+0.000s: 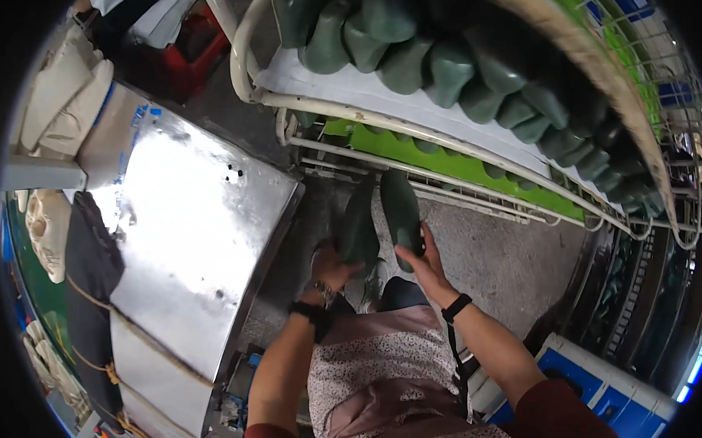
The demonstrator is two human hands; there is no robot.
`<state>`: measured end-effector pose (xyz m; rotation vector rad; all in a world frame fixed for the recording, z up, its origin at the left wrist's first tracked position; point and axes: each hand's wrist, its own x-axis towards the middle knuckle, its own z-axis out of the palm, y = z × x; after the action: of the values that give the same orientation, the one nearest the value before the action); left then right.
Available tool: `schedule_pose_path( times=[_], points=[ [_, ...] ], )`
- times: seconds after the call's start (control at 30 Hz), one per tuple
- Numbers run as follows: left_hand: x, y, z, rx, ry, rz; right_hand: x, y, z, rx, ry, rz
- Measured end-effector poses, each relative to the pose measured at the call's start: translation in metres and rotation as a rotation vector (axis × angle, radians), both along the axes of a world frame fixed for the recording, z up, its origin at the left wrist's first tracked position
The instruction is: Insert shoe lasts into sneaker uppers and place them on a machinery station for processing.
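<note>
A dark green shoe last (358, 228) is in my left hand (334, 268), its narrow end pointing away from me. My right hand (427, 267) grips a second green shoe last (400, 209), with the thumb across its near end. The two lasts are side by side in front of my apron, a narrow gap between them. Fingers of both hands are wrapped round them and partly hidden. Beyond my hands, several similar green lasts (448, 70) stand in rows on a rack with a white lined shelf (345, 82).
To the left stands a shiny metal-topped table (186, 218), with a rope (157, 349) along it and pale cloth gloves (64, 98) at its far side. The rack's cream tube frame (409, 122) crosses ahead. A blue and white crate (601, 396) sits at the lower right.
</note>
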<state>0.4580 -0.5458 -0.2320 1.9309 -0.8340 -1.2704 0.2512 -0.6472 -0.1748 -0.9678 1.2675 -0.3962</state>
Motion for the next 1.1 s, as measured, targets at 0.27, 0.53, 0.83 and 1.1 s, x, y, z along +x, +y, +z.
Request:
schedule_pose_path(
  times=[0.27,0.53,0.83,1.1],
  points=[
    [0.016,-0.143,-0.066,-0.202,-0.284,-0.073,0.049,-0.115,-0.095,-0.348,-0.075,-0.103],
    [-0.043,-0.264,-0.137,-0.422,-0.101,0.13,-0.036,-0.242,-0.281,-0.94,0.671,0.273],
    [-0.063,-0.052,-0.031,-0.024,-0.091,0.189,0.019,-0.097,-0.122,-0.347,0.312,0.032],
    [-0.121,0.208,0.224,0.077,-0.022,1.152,-0.023,0.041,0.042,-0.237,0.318,1.084]
  ],
)
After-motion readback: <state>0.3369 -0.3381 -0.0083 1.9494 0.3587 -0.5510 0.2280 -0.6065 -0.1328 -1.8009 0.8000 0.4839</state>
